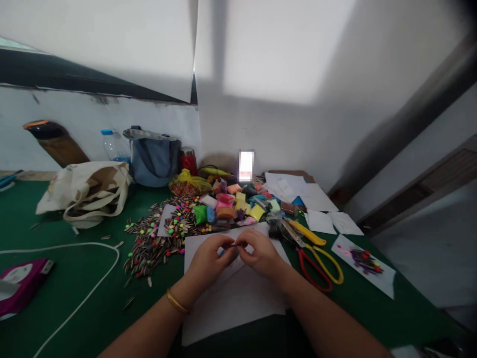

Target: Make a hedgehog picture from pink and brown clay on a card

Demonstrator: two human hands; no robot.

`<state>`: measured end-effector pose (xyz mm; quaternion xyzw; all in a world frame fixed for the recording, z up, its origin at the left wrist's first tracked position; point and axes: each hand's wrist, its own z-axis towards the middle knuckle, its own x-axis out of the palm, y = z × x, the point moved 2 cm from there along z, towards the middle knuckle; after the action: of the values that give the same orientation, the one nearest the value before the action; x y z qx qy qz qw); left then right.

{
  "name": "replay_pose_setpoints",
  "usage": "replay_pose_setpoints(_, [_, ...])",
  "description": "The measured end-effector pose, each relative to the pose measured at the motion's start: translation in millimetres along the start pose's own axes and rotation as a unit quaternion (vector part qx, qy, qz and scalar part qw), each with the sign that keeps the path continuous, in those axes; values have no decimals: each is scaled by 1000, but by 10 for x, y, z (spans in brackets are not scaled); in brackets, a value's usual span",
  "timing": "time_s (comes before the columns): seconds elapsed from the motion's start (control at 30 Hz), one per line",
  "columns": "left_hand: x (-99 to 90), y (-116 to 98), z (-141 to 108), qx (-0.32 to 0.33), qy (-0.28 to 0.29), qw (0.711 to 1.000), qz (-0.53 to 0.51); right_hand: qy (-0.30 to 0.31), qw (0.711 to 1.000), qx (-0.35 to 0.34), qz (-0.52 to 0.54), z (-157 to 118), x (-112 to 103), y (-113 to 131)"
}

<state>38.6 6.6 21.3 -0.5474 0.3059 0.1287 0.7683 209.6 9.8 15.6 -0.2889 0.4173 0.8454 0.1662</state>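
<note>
My left hand [210, 262] and my right hand [260, 253] meet above a sheet of white paper [233, 308], their fingertips pinching a small item [234, 245]. The fingers mostly hide it, so I cannot tell what it is. A speck of blue [222, 252] shows by my left hand. A gold bangle [177, 301] circles my left wrist. To the left of my hands lies a heap of striped sunflower seeds [151, 248] mixed with colored beads. Yellow-and-red handled scissors [316, 266] lie to the right of my right hand.
Colored clay packets [231, 209] crowd the green tabletop [63, 278] ahead. Paper sheets and a seed-decorated paper [363, 266] lie to the right. A cloth bag [85, 191], blue bag [152, 159], water bottle [115, 146], white cord [82, 283] and pink booklet [22, 286] sit left.
</note>
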Motion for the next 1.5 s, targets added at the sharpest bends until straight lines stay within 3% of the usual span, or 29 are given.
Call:
replay_pose_setpoints(0.6, [100, 57, -1, -39, -3, 999, 13, -36, 989, -79, -123, -34, 79, 110])
replay_pose_setpoints(0.87, [82, 1, 11, -76, 34, 980, -180, -45, 994, -56, -79, -38, 56, 110])
replay_pose_setpoints(1.13, [94, -30, 9, -133, 84, 916, -369, -51, 997, -61, -24, -26, 25, 121])
replay_pose_setpoints(1.33, [66, -55, 9, -150, 97, 891, -417, -1, 998, -56, 30, -11, 1, 114])
replay_pose_setpoints(1.5, [52, -46, 10, -154, 86, 905, -388, 16, 998, -35, 53, -6, -11, 101])
